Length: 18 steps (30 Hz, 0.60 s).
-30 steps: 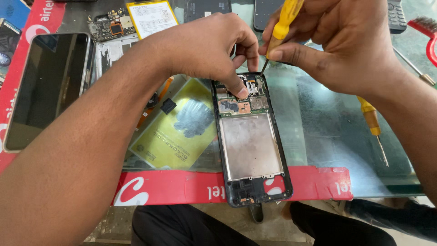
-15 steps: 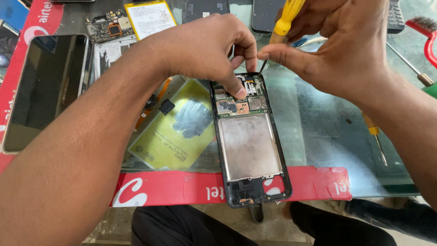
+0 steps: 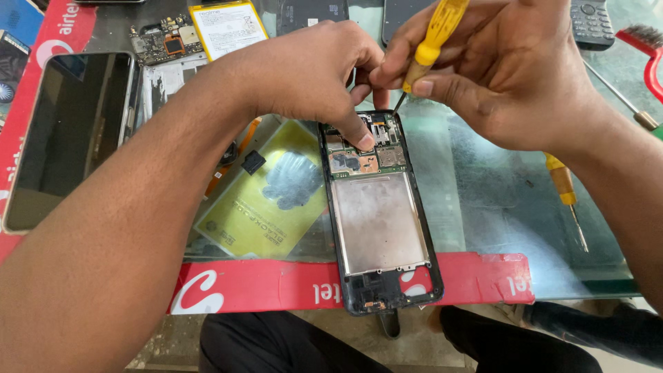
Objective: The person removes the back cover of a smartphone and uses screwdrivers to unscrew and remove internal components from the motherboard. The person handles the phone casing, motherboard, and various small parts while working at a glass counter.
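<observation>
Glass-topped workbench (image 3: pixel 483 207) edged with a red printed strip, strewn with a dark phone screen (image 3: pixel 69 138) at far left, a yellow film sheet (image 3: pixel 269 200) and a spare yellow screwdriver (image 3: pixel 566 197) at right. Near the front edge, an opened phone frame (image 3: pixel 380 221) lying flat, back cover off, circuit board exposed at its upper end. Left hand (image 3: pixel 311 76) curled, fingertip pressed on that board; right hand (image 3: pixel 497 69) pinched around a yellow-handled screwdriver (image 3: pixel 431 45), tip touching the frame's top.

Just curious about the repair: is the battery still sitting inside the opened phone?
No, the opened phone shows a bare metal battery bay, and a yellow-edged battery lies apart on the glass table.
</observation>
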Tool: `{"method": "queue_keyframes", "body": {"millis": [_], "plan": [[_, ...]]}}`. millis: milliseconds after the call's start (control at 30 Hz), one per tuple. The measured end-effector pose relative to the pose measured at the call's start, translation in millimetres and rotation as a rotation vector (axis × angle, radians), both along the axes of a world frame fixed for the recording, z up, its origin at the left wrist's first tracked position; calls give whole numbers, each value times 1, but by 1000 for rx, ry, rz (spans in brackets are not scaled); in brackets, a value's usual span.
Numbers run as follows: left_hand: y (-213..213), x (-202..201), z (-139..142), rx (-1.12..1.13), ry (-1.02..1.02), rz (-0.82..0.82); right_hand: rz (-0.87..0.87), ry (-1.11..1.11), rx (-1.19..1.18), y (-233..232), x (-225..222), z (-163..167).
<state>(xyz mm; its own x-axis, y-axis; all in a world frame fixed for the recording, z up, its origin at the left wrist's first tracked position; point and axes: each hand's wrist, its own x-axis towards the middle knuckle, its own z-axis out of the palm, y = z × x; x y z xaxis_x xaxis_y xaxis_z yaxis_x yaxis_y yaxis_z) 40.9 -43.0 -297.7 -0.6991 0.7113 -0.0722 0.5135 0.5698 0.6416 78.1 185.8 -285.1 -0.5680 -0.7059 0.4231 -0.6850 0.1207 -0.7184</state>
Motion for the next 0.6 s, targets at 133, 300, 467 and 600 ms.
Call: {"method": "queue_keyframes", "body": {"millis": [133,300,467,600], "plan": [[1,-2,1,-62,27,-7,-111,140,80,4,2,-3],[2,-2,1,-86,66,-25,-227,284,56,5,-1,-10],[2,-1,1,-60,47,-20,-117,133,-14,13,-4,-11],[1,-2,1,-68,47,-29,-129,137,29,19,-4,-16]]}}
